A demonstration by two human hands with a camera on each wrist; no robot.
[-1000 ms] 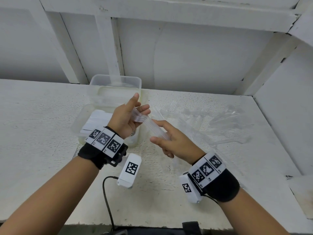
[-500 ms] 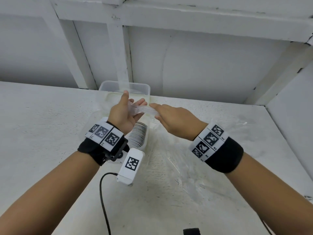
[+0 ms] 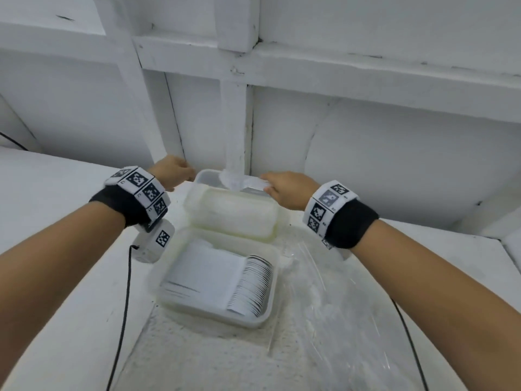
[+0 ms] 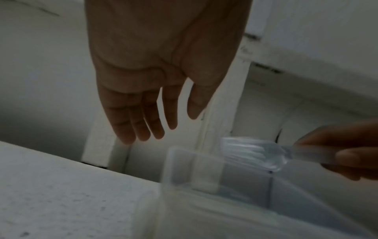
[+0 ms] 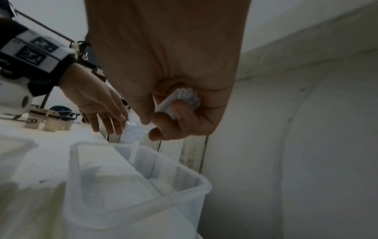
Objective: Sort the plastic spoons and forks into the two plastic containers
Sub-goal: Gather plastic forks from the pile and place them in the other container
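Right grip: the right hand (image 5: pixel 180 103) has its fingers curled round a stack of clear plastic forks (image 4: pixel 253 153), clasping them by the handles.
Forks: the tined ends stick out to the person's left, held above the open top of the far container (image 3: pixel 208 179), not yet inside it.
Left grip: the left hand (image 4: pixel 155 77) is wide and holds nothing, fingers straight and a little spread, hanging in the air just left of the far container's rim.
Far container: a clear plastic tub at the back of the worktop (image 3: pixel 56 249), close to the white wall; what lies in it cannot be told.
Middle: a milky white lidded tub (image 3: pixel 231 215) sits between the far container and the near one, touching both as far as the head view shows.
Near container: a shallow tray-like tub (image 3: pixel 253 320) holding a packed row of plastic spoons (image 3: pixel 251 286) standing on edge.
Worktop right side: a clear plastic bag (image 3: pixel 324 306) lies flat just beside the near container.
Wrists: black bands with printed marker squares (image 3: pixel 141 187) on both arms.
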